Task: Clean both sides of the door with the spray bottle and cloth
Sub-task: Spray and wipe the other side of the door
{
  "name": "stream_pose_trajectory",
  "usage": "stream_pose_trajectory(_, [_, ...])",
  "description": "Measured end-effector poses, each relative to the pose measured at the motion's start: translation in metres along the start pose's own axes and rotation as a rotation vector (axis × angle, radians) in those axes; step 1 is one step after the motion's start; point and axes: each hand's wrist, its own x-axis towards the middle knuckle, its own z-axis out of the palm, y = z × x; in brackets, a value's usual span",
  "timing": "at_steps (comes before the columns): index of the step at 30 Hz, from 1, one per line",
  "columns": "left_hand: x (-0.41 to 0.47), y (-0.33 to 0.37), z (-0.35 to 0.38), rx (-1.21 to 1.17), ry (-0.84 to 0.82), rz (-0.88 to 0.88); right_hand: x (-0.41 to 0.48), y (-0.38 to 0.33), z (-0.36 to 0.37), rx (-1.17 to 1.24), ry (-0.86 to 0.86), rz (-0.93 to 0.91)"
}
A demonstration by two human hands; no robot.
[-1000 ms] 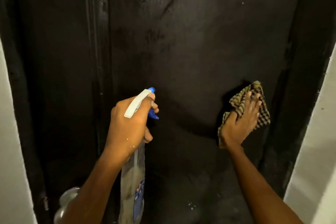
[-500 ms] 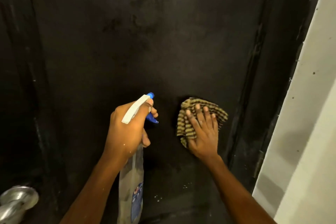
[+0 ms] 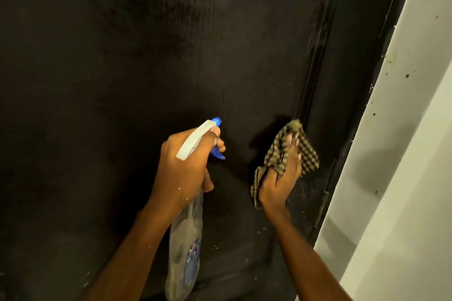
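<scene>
Your only camera rides on your head and looks forward and somewhat down, close up to the dark door (image 3: 171,61), which fills most of the view. The white wall (image 3: 406,178) borders the right edge.

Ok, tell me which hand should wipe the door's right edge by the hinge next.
Right. The right hand holds the checked cloth just beside that edge of the door; the left hand grips the spray bottle, farther from the hinge and without a cloth.
</scene>
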Motion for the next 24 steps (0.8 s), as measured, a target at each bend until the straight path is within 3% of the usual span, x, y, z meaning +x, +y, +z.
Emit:
stream_pose_trajectory(6, [-0.001, -0.011, 0.017, -0.056, 0.004, -0.082, -0.081, 0.012, -0.006, 0.019, 0.036, 0.234])
stream_pose_trajectory(16, [0.011, -0.016, 0.032, 0.012, -0.056, -0.004, 0.061, -0.036, 0.008, 0.116, 0.079, 0.113])
stream_pose_trajectory(24, [0.016, -0.02, 0.044, -0.009, -0.093, 0.0, -0.047, 0.016, -0.017, 0.082, 0.058, 0.208])
